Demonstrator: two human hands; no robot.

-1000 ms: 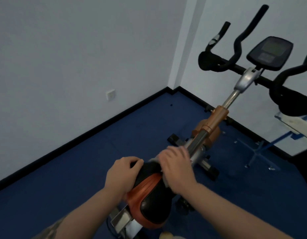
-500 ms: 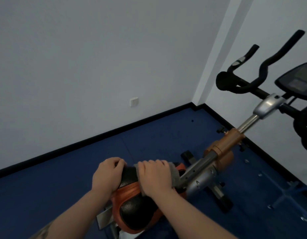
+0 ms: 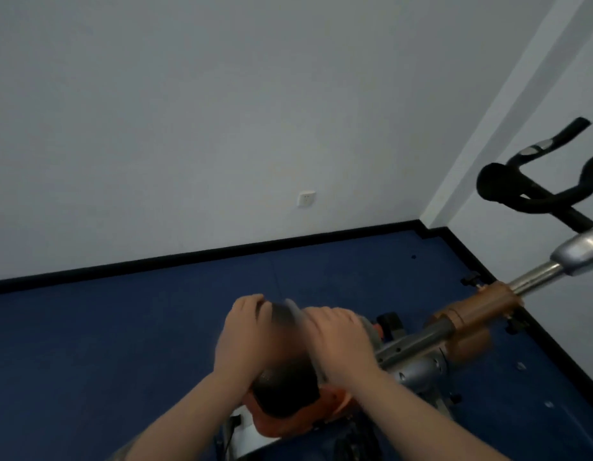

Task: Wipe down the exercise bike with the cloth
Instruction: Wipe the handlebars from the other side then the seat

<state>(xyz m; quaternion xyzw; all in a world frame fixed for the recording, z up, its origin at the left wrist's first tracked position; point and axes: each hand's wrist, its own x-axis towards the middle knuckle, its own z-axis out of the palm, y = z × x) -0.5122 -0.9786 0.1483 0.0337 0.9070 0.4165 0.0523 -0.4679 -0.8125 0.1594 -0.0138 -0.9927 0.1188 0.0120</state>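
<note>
We are in the middle of wiping the seat (image 3: 285, 390) of the exercise bike (image 3: 418, 337), which stands on the blue floor (image 3: 105, 344) near the corner of the room, its handlebars (image 3: 534, 191) well away at the right edge of the view. Our right hand (image 3: 338, 341) lies flat over the front of the seat with the grey cloth (image 3: 286, 312) under it; the fingers are pressed together and curled down over the cloth, pinning it to the seat, and only a blurred strip of cloth shows past the knuckles and between our two hands. Our left hand (image 3: 241, 334) grips the left side of the seat nose, fingers bent around the edge and close together, and we judge it is there to steady the seat while the other hand rubs. The black top and orange rim of the seat show below our wrists, so that back part seems yet to be covered. The picture is smeared by motion, so we cannot tell how tightly either hand bears down. The next move, as we judge it, calls for dragging the cloth back along the seat toward us while keeping it flat under the palm, then going on to the grey post (image 3: 411, 341), the orange collar (image 3: 478, 311) and the handlebars, which will mean reaching forward and to the right.
</note>
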